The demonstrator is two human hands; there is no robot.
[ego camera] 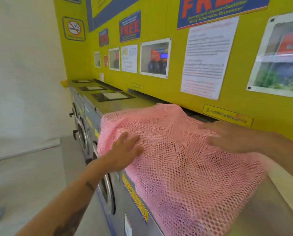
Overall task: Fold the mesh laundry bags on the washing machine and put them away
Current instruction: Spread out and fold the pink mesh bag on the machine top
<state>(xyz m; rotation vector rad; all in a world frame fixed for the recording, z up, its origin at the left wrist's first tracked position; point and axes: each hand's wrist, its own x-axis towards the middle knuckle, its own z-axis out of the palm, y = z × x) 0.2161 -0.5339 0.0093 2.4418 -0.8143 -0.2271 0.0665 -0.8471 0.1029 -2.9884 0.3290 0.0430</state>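
2 flat, spread hands, left hand (125,149) at 9 o'clock and right hand (227,135) at 3 o'clock, press the pink mesh bag (176,167); smooth it outward before folding.

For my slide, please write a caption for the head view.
Both hands, left hand and right hand, flatten a pink mesh bag on a washing machine.

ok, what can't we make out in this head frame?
- Pink mesh bag: its near end runs off the bottom edge; how many layers or bags, unclear.
- Right hand: fingers motion-blurred.
- Wall notice: print too small and soft to read.
- Washing machine top under the bag: covered.
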